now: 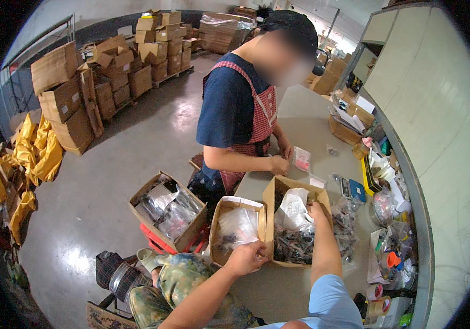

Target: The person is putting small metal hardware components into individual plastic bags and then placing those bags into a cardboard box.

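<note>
My left hand is closed at the near right corner of a small cardboard box that holds clear plastic bags. Its fingertips are pinched together; what they hold is too small to make out. My right hand reaches into a larger cardboard box beside it, fingers curled near its far right side. Whatever is in those fingers is hidden. That box contains many small dark packed pieces, with a crumpled white sheet or bag lying over them.
Across the table corner a co-worker in a checked apron handles something small near a pink packet. An open carton of bags sits on a red stool. Supplies and a blue device line the wall side.
</note>
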Motion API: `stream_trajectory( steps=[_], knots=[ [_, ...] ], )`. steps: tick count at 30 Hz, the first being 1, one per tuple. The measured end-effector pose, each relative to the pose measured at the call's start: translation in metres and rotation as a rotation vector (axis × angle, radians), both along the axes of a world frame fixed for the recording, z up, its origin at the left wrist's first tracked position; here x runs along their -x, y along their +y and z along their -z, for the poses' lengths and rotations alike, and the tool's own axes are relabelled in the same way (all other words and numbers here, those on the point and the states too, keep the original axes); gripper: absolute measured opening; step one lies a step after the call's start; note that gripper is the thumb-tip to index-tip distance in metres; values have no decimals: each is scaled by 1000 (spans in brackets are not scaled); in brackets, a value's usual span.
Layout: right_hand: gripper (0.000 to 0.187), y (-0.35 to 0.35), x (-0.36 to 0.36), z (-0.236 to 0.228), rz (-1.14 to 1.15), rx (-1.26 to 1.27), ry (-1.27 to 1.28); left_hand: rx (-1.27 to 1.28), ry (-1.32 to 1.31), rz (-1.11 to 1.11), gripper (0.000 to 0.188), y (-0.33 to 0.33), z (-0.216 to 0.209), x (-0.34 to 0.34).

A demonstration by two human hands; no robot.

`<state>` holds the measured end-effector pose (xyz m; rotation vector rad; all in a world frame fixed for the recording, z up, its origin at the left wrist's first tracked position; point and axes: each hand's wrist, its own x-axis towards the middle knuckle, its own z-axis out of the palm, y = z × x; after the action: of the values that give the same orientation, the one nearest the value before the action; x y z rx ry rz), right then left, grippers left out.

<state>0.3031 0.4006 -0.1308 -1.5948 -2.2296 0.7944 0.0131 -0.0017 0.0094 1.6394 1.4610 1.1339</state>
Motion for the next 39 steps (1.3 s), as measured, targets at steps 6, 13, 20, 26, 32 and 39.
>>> stream_trajectory(
  steps=[6, 13, 20, 26, 32, 39],
  knots=[
    [18, -65, 54, -42, 175, -8, 100, 57, -3, -37, 32, -8, 3, 7],
    [11, -135, 69, -145, 480, -284, 665, 52, -157, -7, 49, -3, 1, 5],
    [8, -290, 130, -231, 28, 530, 911, 162, -696, 201, 47, -2, 18, -2],
    [12, -338, 162, -224, -445, 578, 436, 323, -906, 241, 46, -29, -23, 20],
    [21, -347, 171, -259, -487, 375, 362, 259, -1067, 320, 54, -35, -20, 22],
    [51, -350, 177, -248, -658, 270, 604, 192, -1105, 436, 63, -35, -14, 22]
  ],
)
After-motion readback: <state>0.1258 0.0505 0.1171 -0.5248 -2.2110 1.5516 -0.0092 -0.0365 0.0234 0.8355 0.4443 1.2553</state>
